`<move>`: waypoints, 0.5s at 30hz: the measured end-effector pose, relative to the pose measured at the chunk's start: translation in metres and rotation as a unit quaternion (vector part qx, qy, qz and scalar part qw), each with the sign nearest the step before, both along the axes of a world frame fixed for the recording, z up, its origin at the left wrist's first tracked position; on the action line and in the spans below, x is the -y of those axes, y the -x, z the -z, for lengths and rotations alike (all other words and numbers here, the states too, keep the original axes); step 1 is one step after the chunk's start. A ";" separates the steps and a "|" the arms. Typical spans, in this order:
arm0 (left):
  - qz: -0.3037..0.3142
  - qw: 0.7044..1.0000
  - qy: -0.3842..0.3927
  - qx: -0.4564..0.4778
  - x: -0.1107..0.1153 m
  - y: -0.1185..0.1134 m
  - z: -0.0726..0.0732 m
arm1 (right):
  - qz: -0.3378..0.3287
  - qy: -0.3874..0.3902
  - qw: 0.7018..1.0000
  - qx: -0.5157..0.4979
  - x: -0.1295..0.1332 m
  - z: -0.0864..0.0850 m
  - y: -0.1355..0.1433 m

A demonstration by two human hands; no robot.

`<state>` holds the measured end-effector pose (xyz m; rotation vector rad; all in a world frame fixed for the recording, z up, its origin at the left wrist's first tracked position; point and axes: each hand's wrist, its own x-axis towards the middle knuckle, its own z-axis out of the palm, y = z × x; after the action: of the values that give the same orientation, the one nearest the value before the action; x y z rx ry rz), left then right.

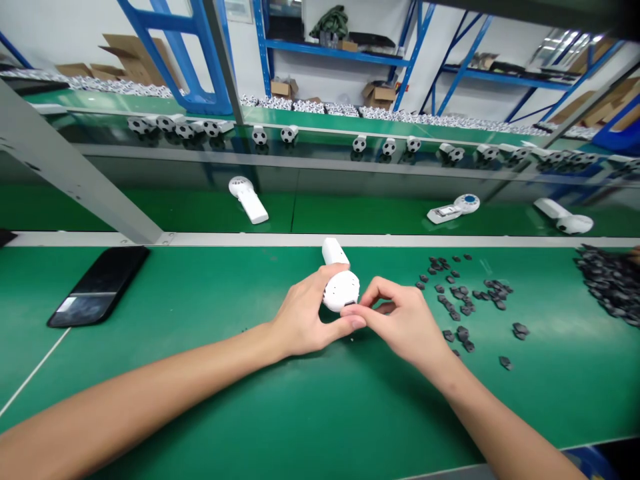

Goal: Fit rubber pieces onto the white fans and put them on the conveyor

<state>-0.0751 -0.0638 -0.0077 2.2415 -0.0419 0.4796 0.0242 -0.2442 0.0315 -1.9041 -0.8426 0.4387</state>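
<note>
My left hand (pixel 305 313) is closed around the round head of a white handheld device (pixel 341 291), its thumb below and its fingers over the top. The white handle (pixel 334 252) points away from me, toward the bench's back rail. At the near right edge of the head, my right hand (pixel 395 313) is pinched on a small black piece (pixel 351 304), mostly hidden by the fingertips. Right of that hand, several loose black pieces (pixel 465 303) lie scattered on the green bench top (pixel 215 413).
A black phone (pixel 100 287) lies at the left. Beyond the white rail (pixel 275 241), white devices (pixel 249 200) lie on a green surface. Football-patterned units (pixel 259 136) line a higher ledge. A heap of black pieces (pixel 610 283) sits far right; a metal post (pixel 80 160) slants at left.
</note>
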 end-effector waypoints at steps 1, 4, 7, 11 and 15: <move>0.002 1.000 -0.007 0.001 -0.001 0.000 -0.001 | -0.004 0.000 1.000 -0.001 0.000 0.000 -0.001; 0.004 1.000 -0.017 0.000 -0.003 0.000 -0.002 | 0.008 -0.025 1.000 0.006 -0.002 0.001 -0.002; 0.005 1.000 -0.027 0.002 -0.005 -0.002 -0.001 | 0.010 -0.044 0.999 0.012 -0.004 0.005 -0.003; 0.017 1.000 0.015 -0.009 -0.008 -0.004 0.002 | -0.052 -0.039 0.998 0.022 -0.004 0.008 -0.003; -0.008 1.000 0.028 -0.012 -0.013 -0.005 0.001 | -0.156 0.002 0.985 0.068 0.007 -0.003 -0.019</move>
<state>-0.0704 -0.0511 -0.0088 2.1945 0.0026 0.4566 0.0433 -0.2508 0.0341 -1.8246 -1.2407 0.5024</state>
